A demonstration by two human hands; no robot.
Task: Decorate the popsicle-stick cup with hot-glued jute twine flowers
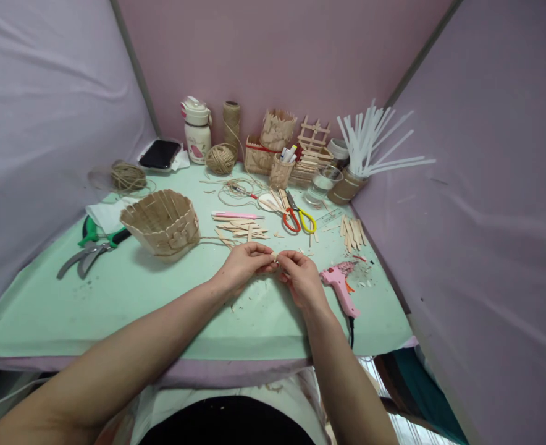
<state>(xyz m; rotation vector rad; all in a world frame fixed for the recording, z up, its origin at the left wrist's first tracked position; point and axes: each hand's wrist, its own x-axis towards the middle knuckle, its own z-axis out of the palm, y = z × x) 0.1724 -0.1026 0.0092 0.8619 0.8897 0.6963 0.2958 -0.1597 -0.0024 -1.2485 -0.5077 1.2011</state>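
Note:
Over the front middle of the table, my left hand (249,266) and my right hand (301,275) meet, fingertips pinched together. Between them shows a small pale piece (274,256), mostly hidden by the fingers; its kind is too small to make out. Left of my hands stands a wooden basket (162,225) with a scalloped rim, tilted a little, a strand of twine trailing from it toward my left hand. Just beyond my fingers lies a pile of craft sticks (243,228). To the right of my right hand rests a pink glue gun (340,287) on its side.
Red and yellow scissors (301,216) lie behind my hands, near a clear cup of water (322,185). Green-handled pliers (92,247) are at the left. Glue sticks (370,142) stand in a holder at the back right. Twine balls (220,159) and a bottle (197,133) line the back.

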